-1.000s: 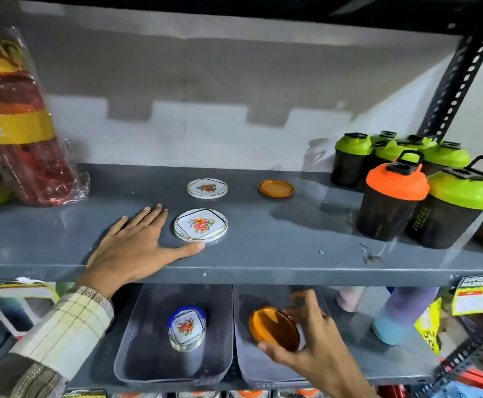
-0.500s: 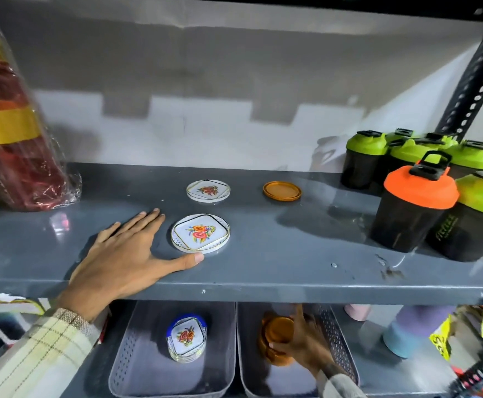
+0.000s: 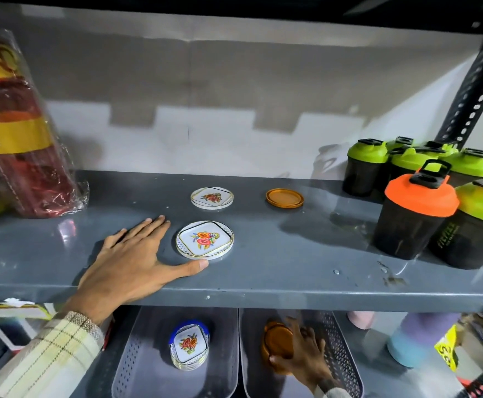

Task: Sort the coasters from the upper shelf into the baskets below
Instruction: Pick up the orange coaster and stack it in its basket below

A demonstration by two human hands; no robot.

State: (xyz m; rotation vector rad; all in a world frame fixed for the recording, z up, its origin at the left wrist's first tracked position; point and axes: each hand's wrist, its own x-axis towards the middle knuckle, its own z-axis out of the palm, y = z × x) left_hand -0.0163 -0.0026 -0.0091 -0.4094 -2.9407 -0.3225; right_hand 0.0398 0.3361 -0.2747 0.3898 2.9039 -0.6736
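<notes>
On the grey upper shelf (image 3: 292,271) lie two white floral coasters, one near (image 3: 205,239) and one farther back (image 3: 212,197), plus an amber coaster (image 3: 284,198). My left hand (image 3: 131,259) lies flat on the shelf, fingers spread, thumb tip touching the near floral coaster's front edge. Below, the left basket (image 3: 137,366) holds a stack of floral coasters (image 3: 189,344). The right basket (image 3: 340,349) holds a stack of amber coasters (image 3: 277,340), with my right hand (image 3: 306,357) curled around it.
Black shaker bottles with green lids (image 3: 366,168) and one orange lid (image 3: 415,208) crowd the shelf's right end. A wrapped red and yellow pack (image 3: 19,145) stands at the left. Pastel bottles (image 3: 418,340) stand right of the baskets. A perforated upright (image 3: 475,90) rises at right.
My right hand carried an amber coaster down into the right basket and now rests on the amber stack there. My left hand has stayed flat beside the near floral coaster.
</notes>
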